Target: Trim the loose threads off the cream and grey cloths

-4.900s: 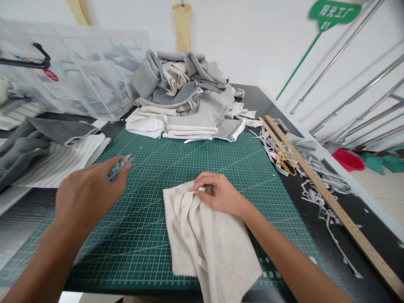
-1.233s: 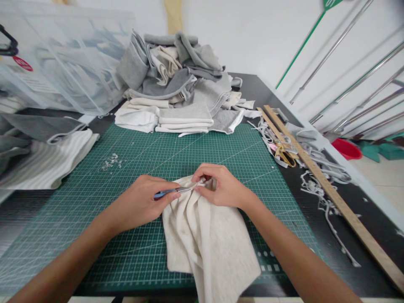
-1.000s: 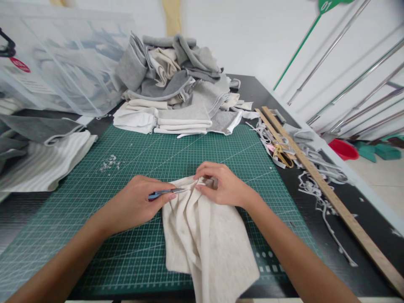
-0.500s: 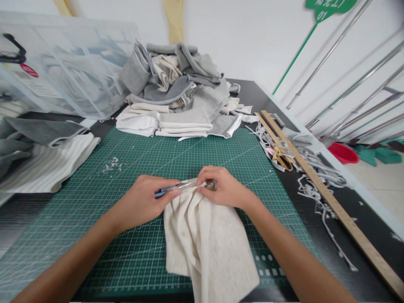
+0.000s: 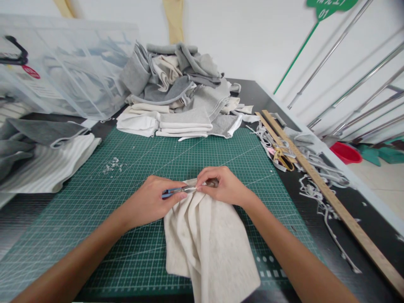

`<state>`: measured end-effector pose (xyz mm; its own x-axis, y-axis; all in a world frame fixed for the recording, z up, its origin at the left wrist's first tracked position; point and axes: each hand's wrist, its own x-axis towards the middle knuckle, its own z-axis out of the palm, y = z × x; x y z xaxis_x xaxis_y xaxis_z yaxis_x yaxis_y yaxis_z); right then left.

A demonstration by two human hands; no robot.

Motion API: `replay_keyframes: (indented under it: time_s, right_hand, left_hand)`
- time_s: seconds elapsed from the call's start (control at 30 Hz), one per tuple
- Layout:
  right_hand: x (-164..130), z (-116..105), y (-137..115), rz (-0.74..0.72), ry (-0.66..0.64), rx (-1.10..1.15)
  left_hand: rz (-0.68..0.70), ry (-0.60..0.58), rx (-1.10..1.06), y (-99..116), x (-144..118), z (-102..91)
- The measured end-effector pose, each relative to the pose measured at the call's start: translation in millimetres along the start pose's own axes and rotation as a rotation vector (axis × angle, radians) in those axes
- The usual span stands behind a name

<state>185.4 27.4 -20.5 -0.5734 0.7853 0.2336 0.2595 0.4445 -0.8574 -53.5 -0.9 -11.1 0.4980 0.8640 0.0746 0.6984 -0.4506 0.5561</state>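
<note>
Our left hand [image 5: 151,205] has its grip closed around a small blue-handled thread snipper [image 5: 176,191], whose metal tip points right and meets the top edge of a cream cloth [image 5: 205,240]. Just beside it, our right hand [image 5: 225,187] pinches that same top edge, fingers closed on the gathered fabric right where the snipper's tip touches. We cannot tell whether the blades themselves are parted or closed. The cream cloth lies on a green cutting mat [image 5: 132,160] near the front edge of the counter [image 5: 259,99], bunched into folds at the top and spreading out toward us, with its lower corner running over the mat's front edge.

Along the counter's left edge we see folded grey and striped white fabric [image 5: 44,162], and behind it, at the back left corner, clear plastic bins [image 5: 69,71]. A little heap of thread clippings [image 5: 112,165] sits on the mat, well apart from our hands. A pile of grey and cream cloth pieces [image 5: 179,92] rises at the back edge of the mat. Toward the right edge of the counter lie gold-handled scissors [image 5: 284,158] among grey trimmings, just beside a long wooden ruler [image 5: 328,198] that runs toward the front right corner.
</note>
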Motion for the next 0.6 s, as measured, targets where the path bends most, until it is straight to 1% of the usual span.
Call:
replay_keyframes:
  time_s: [0.2, 0.6]
  right_hand:
    - [-0.8, -0.8, 4.4, 0.000, 0.000, 0.026]
    - [-1.7, -4.0, 5.2, 0.000, -0.038, 0.113]
  left_hand:
    - [0.063, 0.031, -0.023, -0.4, 0.8, 3.9]
    - [0.075, 0.031, -0.044, -0.7, 1.1, 4.9]
